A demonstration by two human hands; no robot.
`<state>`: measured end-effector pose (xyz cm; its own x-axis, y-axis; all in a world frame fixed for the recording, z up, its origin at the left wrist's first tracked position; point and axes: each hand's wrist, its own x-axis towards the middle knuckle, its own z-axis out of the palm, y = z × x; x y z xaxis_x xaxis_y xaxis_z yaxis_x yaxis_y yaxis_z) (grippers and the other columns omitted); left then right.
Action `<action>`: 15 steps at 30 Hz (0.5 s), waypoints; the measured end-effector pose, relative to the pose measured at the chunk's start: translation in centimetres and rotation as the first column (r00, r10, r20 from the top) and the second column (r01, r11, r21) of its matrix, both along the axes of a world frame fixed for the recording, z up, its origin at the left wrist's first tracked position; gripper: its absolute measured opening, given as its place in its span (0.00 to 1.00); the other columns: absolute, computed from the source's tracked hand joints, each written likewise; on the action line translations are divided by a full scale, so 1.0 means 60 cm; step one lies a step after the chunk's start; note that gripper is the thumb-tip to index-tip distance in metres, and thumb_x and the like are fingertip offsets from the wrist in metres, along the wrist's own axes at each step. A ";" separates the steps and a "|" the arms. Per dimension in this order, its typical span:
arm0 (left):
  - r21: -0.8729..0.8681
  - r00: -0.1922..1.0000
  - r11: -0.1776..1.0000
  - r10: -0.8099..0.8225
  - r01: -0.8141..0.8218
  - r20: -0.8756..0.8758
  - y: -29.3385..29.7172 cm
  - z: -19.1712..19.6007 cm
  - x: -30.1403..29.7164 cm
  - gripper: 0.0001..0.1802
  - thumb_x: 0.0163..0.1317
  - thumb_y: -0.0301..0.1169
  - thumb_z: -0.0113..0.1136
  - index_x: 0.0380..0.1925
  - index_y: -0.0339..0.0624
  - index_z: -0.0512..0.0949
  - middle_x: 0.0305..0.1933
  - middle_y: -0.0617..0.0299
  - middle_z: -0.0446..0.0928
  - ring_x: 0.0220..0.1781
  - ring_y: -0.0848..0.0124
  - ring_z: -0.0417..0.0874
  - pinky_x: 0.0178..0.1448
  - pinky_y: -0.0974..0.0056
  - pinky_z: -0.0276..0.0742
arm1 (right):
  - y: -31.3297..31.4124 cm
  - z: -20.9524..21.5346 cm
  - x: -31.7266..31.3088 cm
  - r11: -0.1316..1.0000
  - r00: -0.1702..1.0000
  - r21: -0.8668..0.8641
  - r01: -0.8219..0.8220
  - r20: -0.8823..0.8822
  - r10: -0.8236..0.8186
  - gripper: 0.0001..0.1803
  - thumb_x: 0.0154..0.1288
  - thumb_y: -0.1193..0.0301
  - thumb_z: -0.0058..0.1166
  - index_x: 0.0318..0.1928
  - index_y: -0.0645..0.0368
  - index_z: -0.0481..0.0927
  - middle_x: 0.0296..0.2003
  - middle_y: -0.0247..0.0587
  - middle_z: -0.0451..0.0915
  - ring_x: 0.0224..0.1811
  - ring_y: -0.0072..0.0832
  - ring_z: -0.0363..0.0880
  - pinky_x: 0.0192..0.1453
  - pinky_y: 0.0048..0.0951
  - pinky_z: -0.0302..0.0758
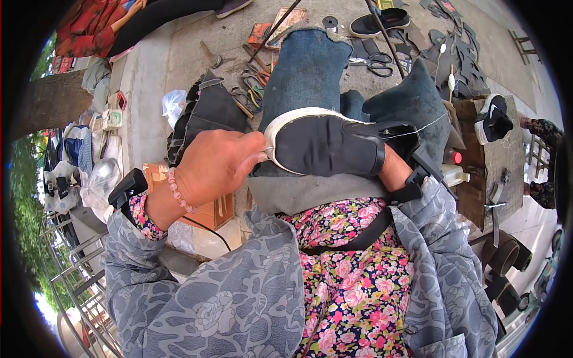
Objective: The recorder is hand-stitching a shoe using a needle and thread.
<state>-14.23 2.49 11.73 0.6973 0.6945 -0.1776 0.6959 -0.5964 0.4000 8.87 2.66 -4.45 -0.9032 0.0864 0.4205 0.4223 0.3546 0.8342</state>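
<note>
A dark slip-on shoe (331,145) with a white sole edge is held over my lap, toe to the left. My left hand (218,158), wearing a pink bead bracelet, is closed in a pinch at the toe. From its fingertips a thin metal needle-like tool (269,148) meets the sole edge; the rest of it is hidden in the fist. My right hand (394,169) reaches into the shoe through its opening. Only the wrist shows, so its fingers are hidden. White thread (427,126) runs from the shoe's opening up to the right.
On the ground ahead lie scissors (378,64), pliers (255,89), a hammer (211,55), another dark shoe (380,22) and black scraps (456,51). To the right a wooden box (495,164) bears a black shoe (495,119). A person (119,27) sits at upper left.
</note>
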 end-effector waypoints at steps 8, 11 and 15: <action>-0.095 0.973 0.974 0.212 -0.204 0.087 -0.023 -0.010 0.001 0.05 0.63 0.31 0.58 0.34 0.43 0.73 0.25 0.51 0.76 0.30 0.48 0.80 0.32 0.50 0.72 | -0.002 0.014 0.008 0.974 0.999 -0.224 -0.037 -0.032 0.031 0.25 0.71 0.69 0.48 0.67 0.58 0.66 0.54 0.47 0.79 0.45 0.31 0.84 0.45 0.30 0.84; 0.018 0.983 0.990 0.140 -0.143 0.114 -0.014 -0.014 0.006 0.04 0.62 0.29 0.57 0.33 0.42 0.73 0.25 0.50 0.76 0.30 0.47 0.80 0.32 0.50 0.72 | -0.006 0.028 0.005 0.770 0.955 -0.589 -0.246 -0.285 0.087 0.25 0.71 0.70 0.48 0.66 0.61 0.68 0.56 0.46 0.78 0.54 0.30 0.80 0.60 0.30 0.77; 0.013 0.978 0.993 0.115 -0.119 0.173 0.002 -0.036 0.021 0.03 0.60 0.25 0.57 0.32 0.39 0.74 0.24 0.48 0.76 0.29 0.46 0.79 0.32 0.50 0.72 | -0.017 0.031 0.008 0.346 0.856 -0.817 -0.462 -0.512 -0.067 0.24 0.70 0.71 0.49 0.65 0.63 0.69 0.57 0.44 0.78 0.58 0.28 0.77 0.66 0.29 0.71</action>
